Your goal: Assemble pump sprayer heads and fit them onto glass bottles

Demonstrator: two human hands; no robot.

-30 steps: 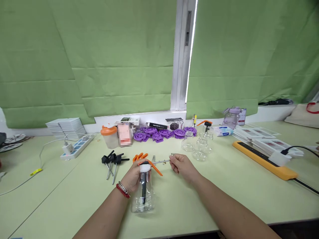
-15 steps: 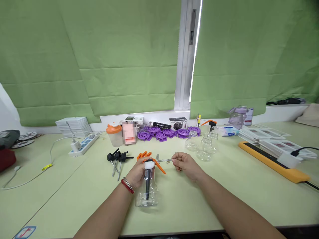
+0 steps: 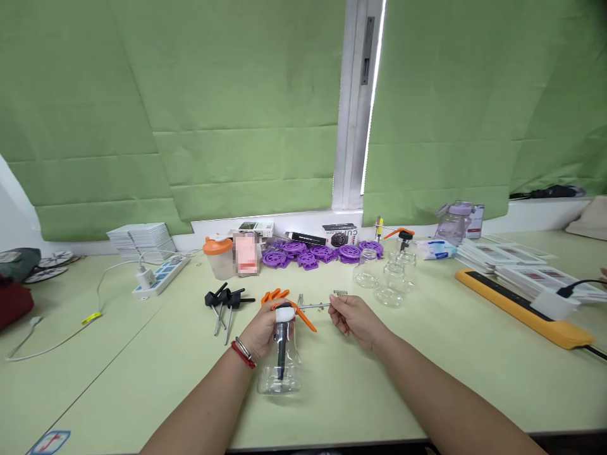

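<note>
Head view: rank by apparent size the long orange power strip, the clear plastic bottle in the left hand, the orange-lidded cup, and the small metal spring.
1. Long orange power strip, largest.
2. Clear plastic bottle held by the left hand; nearest the camera, so it may look bigger than it is.
3. Orange-lidded cup.
4. Small metal spring, smallest.

A clear bottle [image 3: 279,366] stands upright on the table, white collar and orange lever at its neck, a black tube inside. A thin metal rod [image 3: 313,307] lies level beside the lever.
</note>
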